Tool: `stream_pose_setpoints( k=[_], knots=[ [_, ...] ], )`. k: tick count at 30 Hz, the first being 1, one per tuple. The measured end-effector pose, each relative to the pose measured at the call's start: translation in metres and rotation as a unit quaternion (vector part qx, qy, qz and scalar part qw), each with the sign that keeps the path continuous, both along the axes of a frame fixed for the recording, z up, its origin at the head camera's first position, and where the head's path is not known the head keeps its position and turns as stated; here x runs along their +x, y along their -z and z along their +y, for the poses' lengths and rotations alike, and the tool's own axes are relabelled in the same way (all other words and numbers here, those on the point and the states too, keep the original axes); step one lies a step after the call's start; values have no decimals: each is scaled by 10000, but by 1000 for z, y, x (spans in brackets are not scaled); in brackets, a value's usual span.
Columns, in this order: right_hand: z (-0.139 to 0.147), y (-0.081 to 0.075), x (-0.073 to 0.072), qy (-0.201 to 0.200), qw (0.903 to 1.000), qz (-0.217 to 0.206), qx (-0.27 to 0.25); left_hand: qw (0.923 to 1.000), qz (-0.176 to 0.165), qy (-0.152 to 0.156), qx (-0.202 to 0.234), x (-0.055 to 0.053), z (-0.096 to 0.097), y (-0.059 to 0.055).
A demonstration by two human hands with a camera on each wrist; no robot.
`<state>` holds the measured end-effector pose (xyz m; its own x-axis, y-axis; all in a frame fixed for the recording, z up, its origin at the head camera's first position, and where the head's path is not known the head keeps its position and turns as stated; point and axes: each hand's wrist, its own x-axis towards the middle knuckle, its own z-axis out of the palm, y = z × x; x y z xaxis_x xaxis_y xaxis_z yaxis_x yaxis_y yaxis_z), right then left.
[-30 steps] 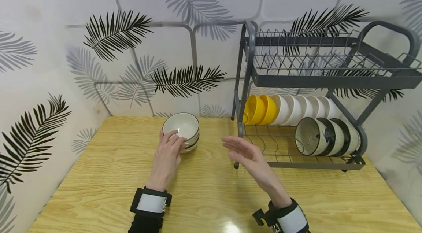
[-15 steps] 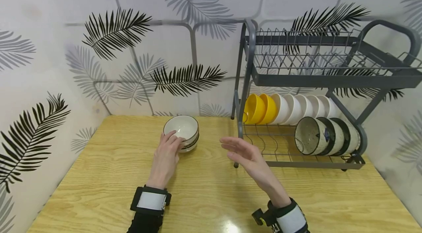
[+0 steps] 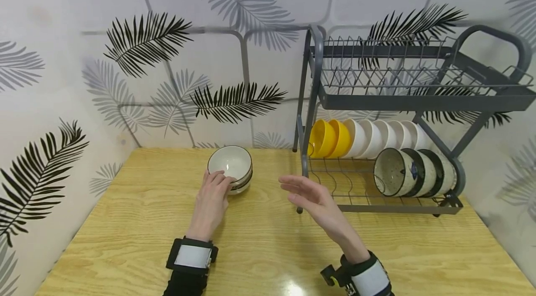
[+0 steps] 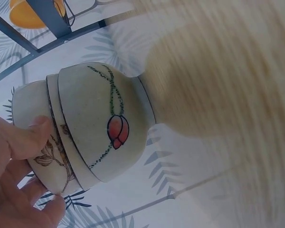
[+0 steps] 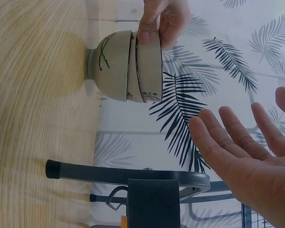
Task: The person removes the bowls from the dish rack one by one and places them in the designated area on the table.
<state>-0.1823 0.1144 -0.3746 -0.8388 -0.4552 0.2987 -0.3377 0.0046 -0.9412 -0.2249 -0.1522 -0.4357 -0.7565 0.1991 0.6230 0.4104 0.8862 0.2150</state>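
Observation:
My left hand (image 3: 211,203) holds the uppermost bowl (image 3: 229,164) of a small stack at the back of the table. Its thumb presses the outer wall in the left wrist view, with fingers bent at the rim. These bowls are cream with dark rims. The lowest bowl (image 4: 102,118) shows a red flower bud and a green vine, and stands on its foot on the wood. Seen from the right wrist, the top bowl (image 5: 149,66) sits slightly tilted in the one below. My right hand (image 3: 311,198) is raised, palm toward the stack, fingers extended, holding nothing.
A two-tier grey dish rack (image 3: 402,207) stands at the right. Its lower tier carries yellow bowls (image 3: 322,139), several white bowls (image 3: 368,140) and speckled dark-rimmed bowls (image 3: 393,172). The wooden table (image 3: 138,212) meets a leaf-patterned wall (image 3: 167,86) behind.
The top bowl has come down slightly onto the stack, and my left fingers moved a little with it. My right hand has stayed almost still.

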Motion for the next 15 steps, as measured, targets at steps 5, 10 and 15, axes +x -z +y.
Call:
stream_pose_setpoints(
  k=[5,10,15],
  knots=[
    [1,0,0,21,10000,-14,24,9999,-99,-68,-68,0,0,0],
    [3,0,-1,112,9999,37,101,9999,-108,-100,-68,0,1,0],
    [7,1,-3,201,9996,146,152,9998,-161,-125,-68,1,1,-1]
  ],
)
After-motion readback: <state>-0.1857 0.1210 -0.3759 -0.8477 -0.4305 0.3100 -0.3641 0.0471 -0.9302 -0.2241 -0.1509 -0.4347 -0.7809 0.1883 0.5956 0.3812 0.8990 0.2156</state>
